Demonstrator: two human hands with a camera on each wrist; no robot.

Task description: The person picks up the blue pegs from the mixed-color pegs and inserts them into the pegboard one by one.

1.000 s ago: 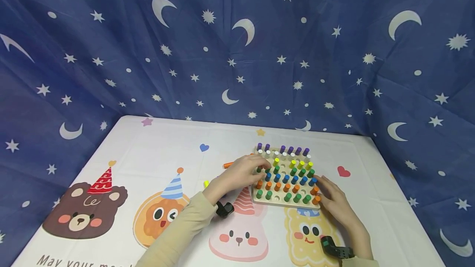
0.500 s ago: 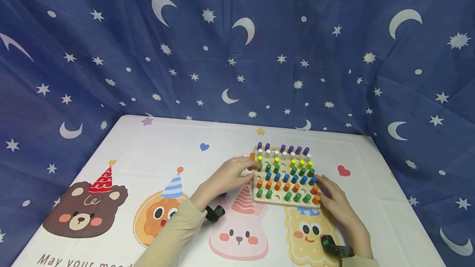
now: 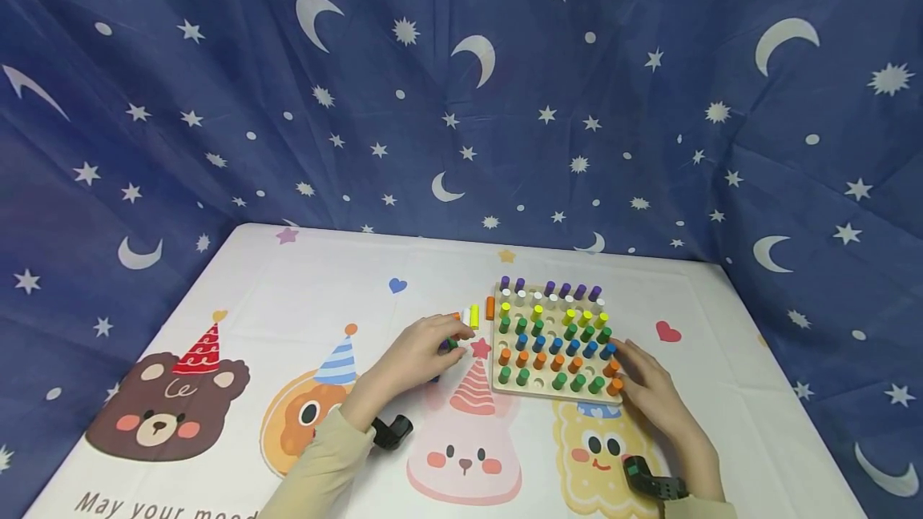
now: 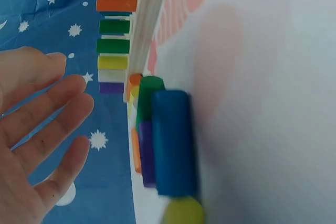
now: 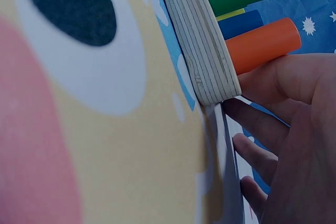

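Observation:
A wooden pegboard (image 3: 555, 397) stands at the right of centre, with rows of upright coloured pegs. My left hand (image 3: 418, 355) is left of the board, over loose pegs; its fingers are loosely bent and, in the left wrist view, hold nothing. Beside them lie a blue peg (image 4: 173, 142), a purple peg (image 4: 148, 153) and a green peg (image 4: 151, 93). A yellow peg (image 3: 474, 317) and a white peg (image 3: 466, 316) lie just beyond the fingertips. My right hand (image 3: 652, 391) rests along the board's right edge, near an orange peg (image 5: 265, 45) at the corner.
A loose orange peg (image 3: 490, 308) lies close to the board's left edge. The white tablecloth (image 3: 346, 271) carries cartoon prints. Behind the table hangs a blue curtain (image 3: 404, 150) with moons and stars.
My left hand has drawn back from the board, leftward to the loose pegs. A yellow peg at the left end of its row has come into view. The right hand stays put.

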